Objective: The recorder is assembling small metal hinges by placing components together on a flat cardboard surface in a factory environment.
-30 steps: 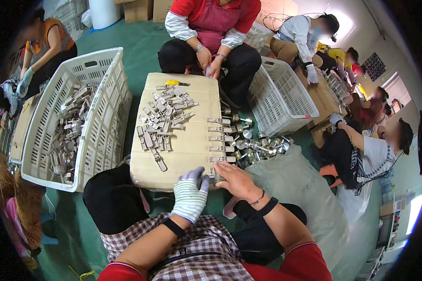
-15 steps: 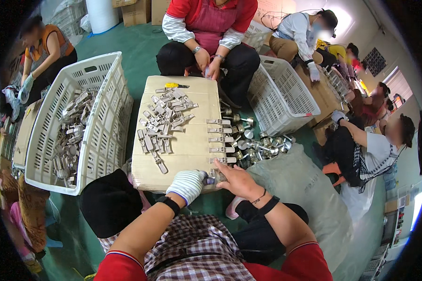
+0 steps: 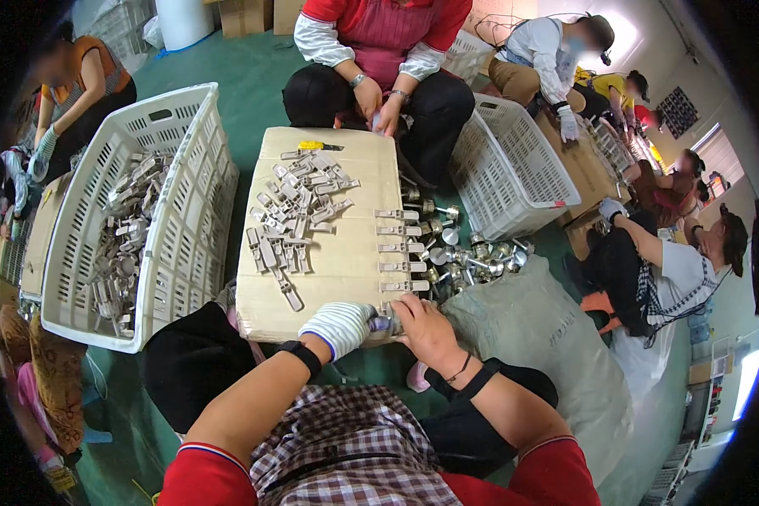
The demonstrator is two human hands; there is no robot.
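My left hand (image 3: 339, 327), in a white striped glove, is closed at the near right corner of a cardboard-topped work surface (image 3: 325, 282). My bare right hand (image 3: 430, 331) meets it there, its fingers bent in toward the gloved fingertips. A small piece between them is mostly hidden. Just beyond, several grey plastic clips (image 3: 402, 266) lie in a row along the right edge, joined to metal stems that overhang it. Farther left, a loose pile of grey clips (image 3: 299, 202) is spread over the cardboard. Metal round-headed stems (image 3: 489, 257) are heaped off the right edge.
A white slatted crate (image 3: 181, 228) of grey parts stands on the left, another crate (image 3: 514, 169) at the back right. A pale sack (image 3: 548, 337) lies beside my right arm. A yellow cutter (image 3: 312, 145) rests at the far edge, before a seated co-worker (image 3: 384, 51).
My right hand's fingers, spread out before, have bent in closer to my left hand at the corner. The view has shifted slightly; the pile and row look unchanged.
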